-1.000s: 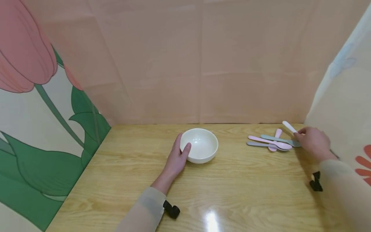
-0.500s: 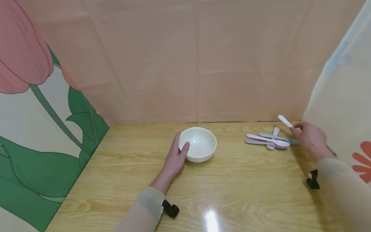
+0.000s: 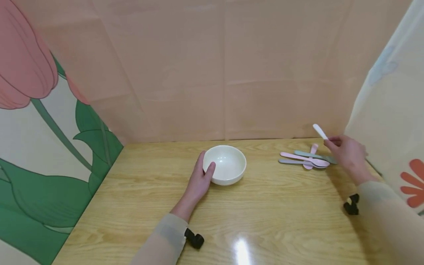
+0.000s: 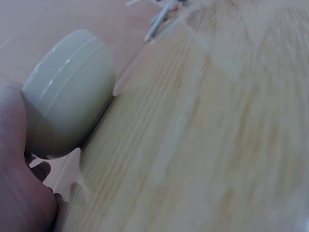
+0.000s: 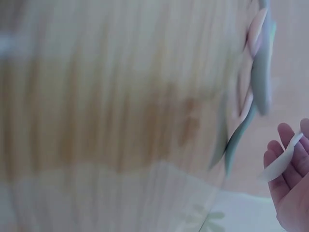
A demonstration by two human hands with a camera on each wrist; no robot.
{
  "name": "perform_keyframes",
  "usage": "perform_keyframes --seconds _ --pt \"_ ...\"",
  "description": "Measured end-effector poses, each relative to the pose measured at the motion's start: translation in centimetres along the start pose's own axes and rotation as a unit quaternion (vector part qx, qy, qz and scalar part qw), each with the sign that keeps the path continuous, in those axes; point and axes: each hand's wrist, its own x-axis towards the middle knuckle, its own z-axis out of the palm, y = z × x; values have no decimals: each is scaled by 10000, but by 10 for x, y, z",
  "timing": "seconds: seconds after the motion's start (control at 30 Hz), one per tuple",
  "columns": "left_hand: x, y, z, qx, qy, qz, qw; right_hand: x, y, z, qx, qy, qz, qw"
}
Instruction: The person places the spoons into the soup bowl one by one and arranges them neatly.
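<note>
A white bowl (image 3: 228, 165) stands upright on the table, and my left hand (image 3: 197, 181) grips its left side with the thumb at the rim. The left wrist view shows the bowl's outer wall (image 4: 72, 96) against the hand. At the far right my right hand (image 3: 352, 154) pinches a white spoon (image 3: 320, 131), raised above the table with its handle pointing up and left. In the right wrist view the spoon's head (image 5: 280, 166) lies in front of the fingers. Just left of that hand rest a pink spoon (image 3: 319, 162), a green utensil (image 3: 308, 154), a lavender one (image 3: 291, 161) and another pink one (image 3: 314, 149).
The utensils lie crossed in a loose pile on the wooden table (image 3: 265, 213). A plain pinkish backdrop (image 3: 225, 73) rises at the table's far edge. Printed panels stand at both sides, the left one with a large tulip (image 3: 26, 55).
My right hand has lifted the white spoon higher and carried it slightly to the left, away from the pile. The left hand and bowl stay together; the head view shifts slightly.
</note>
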Motion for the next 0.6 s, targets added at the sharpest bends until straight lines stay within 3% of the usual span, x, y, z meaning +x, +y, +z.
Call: perform_keyframes --seconds 0.2,0.33,0.6 --pt "0 -1 -1 -1 -15 19 10000 0 -25 5 586 -111 175 9981" --pt "0 -2 -1 22 -25 21 10000 1 -40 7 1226 -250 313 9916" --pt "0 -4 -2 32 4 53 10000 0 -74 14 2916 -561 752 9519"
